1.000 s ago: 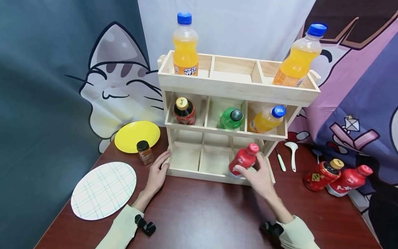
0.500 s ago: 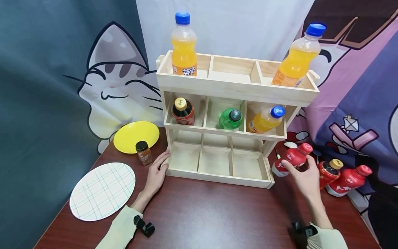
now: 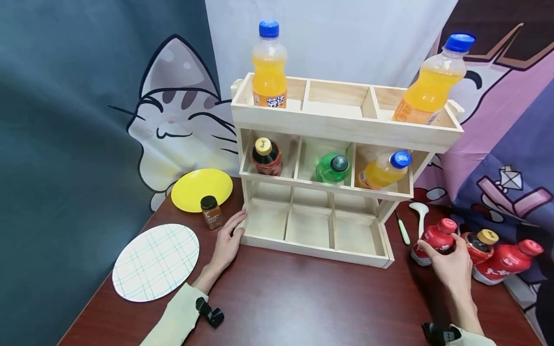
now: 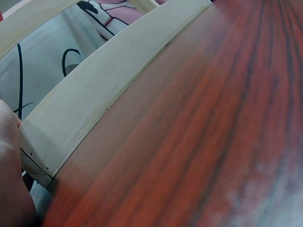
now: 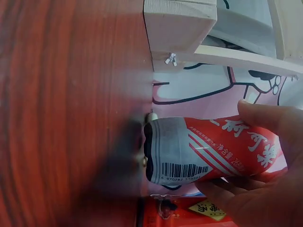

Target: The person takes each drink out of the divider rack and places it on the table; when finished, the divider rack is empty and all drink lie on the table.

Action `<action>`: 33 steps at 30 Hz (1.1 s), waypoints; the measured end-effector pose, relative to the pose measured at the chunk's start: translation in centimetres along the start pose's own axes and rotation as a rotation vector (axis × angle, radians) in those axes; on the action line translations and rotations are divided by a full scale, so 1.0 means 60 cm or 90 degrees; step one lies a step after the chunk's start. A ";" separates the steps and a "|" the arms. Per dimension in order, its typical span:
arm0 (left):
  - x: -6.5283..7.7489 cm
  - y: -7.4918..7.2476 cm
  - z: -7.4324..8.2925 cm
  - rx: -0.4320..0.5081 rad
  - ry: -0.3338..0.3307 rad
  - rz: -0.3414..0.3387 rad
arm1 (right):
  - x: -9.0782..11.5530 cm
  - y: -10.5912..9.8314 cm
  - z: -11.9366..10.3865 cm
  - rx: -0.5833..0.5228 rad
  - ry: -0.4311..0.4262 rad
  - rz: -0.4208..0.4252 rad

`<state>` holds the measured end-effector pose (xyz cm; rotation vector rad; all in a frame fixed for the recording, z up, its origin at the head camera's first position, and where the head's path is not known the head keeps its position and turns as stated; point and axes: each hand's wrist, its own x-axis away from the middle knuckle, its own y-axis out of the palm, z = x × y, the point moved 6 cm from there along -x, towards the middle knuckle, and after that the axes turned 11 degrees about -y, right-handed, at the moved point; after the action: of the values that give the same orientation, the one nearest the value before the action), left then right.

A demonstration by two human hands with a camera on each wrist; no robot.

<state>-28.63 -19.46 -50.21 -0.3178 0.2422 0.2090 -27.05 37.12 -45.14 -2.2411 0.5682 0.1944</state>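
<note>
My right hand (image 3: 453, 266) grips a red-and-white plastic drink bottle (image 3: 436, 235), thumb on one side and fingers on the other. In the right wrist view this bottle (image 5: 213, 149) has its barcode end close to the dark red table. The left hand (image 3: 228, 244) rests against the left end of a three-tier wooden rack (image 3: 342, 124), fingers fairly straight along its lowest tier. Just right of the held bottle are a dark drink bottle with a gold cap (image 3: 478, 247) and another red bottle (image 3: 504, 263), the first partly hidden behind the right hand.
Orange soda bottles (image 3: 269, 72) (image 3: 430, 89) stand on the top tier. A dark bottle (image 3: 267, 161), a green bottle (image 3: 331, 169) and an orange one (image 3: 377, 173) fill the middle tier. A ladle (image 3: 421, 218), green-handled tool (image 3: 404, 232), yellow plate (image 3: 192, 187), jar (image 3: 211, 214) and checked mat (image 3: 156, 262) lie around.
My right hand has carried the red bottle out of the rack's lower right compartment, rightward and down beside the other bottles. The left hand stays on the rack; the head view has shifted slightly.
</note>
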 end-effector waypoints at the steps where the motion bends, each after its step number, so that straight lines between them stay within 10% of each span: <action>1: 0.001 0.000 0.002 0.000 -0.001 -0.001 | 0.000 0.000 0.001 -0.002 0.002 -0.001; 15: 0.019 -0.013 0.058 0.005 0.015 -0.004 | -0.009 -0.023 -0.056 -0.034 -0.051 0.074; 25: 0.004 -0.006 0.004 0.009 0.000 0.004 | -0.029 -0.069 -0.162 -0.059 -0.208 0.128; 33: 0.015 -0.008 0.055 0.022 0.036 -0.003 | -0.031 -0.064 -0.265 -0.192 -0.334 0.094</action>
<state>-26.97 -18.66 -47.27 -0.2909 0.2998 0.1911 -27.65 28.19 -31.31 -2.2982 0.4334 0.9652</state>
